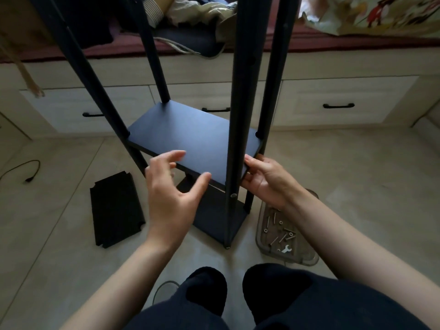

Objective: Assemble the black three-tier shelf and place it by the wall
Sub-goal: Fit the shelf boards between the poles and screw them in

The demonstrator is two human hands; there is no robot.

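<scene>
Head view: my right hand (264,179) is gripping the board (192,139) corner at the post (238,115), aligning it for bolting; my left hand (173,186) is hovering released, ready to steady

Shelf board (190,136) looks like matt black laminate, smooth with a faint sheen, and the posts (240,115) are matt black tubes. The spare panel (116,208) on the floor is duller. Screws (281,232) are shiny metal in a clear plastic tray (307,258). Floor tiles (357,186) are pale and smooth, and the drawer fronts (333,103) show light woodgrain.
</scene>
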